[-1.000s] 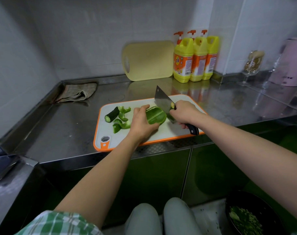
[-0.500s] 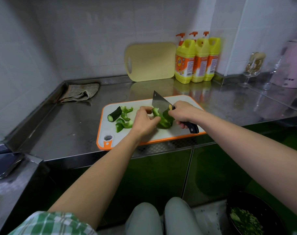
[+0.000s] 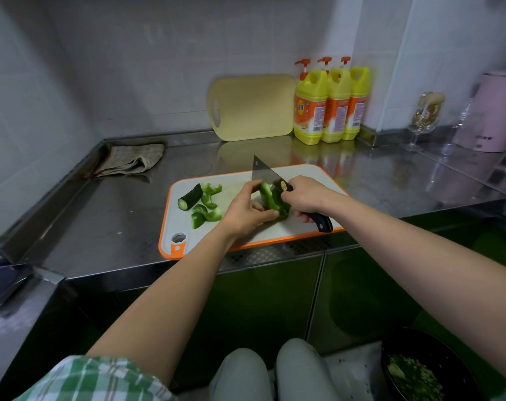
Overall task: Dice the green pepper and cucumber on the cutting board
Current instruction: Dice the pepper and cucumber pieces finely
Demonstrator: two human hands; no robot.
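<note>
Looking down from the head cam: the white cutting board (image 3: 185,227) with the orange rim sits at the front edge of the steel worktop (image 3: 116,215). The left grip (image 3: 246,211) is curled round a chunk of green pepper (image 3: 270,198) near the middle of the board, fingers over the top and thumb on the near side. The right grip (image 3: 306,198) is clamped on the black handle of a cleaver (image 3: 262,173), just to the right of the pepper. The blade stands on edge right up against the chunk, its far corner poking up past the left fingers. Can't tell if the edge is actually into the pepper or only touching it, the hands are in the way.

On the left part of the board there's a stub of cucumber (image 3: 190,197), dark skin, cut end facing near-left, with a few curly pepper strips (image 3: 207,211) just beside it.

Other stuff: a crumpled cloth (image 3: 130,160) in the back left corner of the worktop, a pale yellow board (image 3: 251,108) leaning on the tiled wall, and three yellow pump bottles (image 3: 330,105) right next to it. Further right are a stem glass (image 3: 425,117) and a pink appliance (image 3: 497,111). Lower right, below worktop level, is a black bowl (image 3: 448,354) with chopped green bits in it. A green plaid sleeve (image 3: 95,380) and the person's knees (image 3: 269,369) show at the bottom.
</note>
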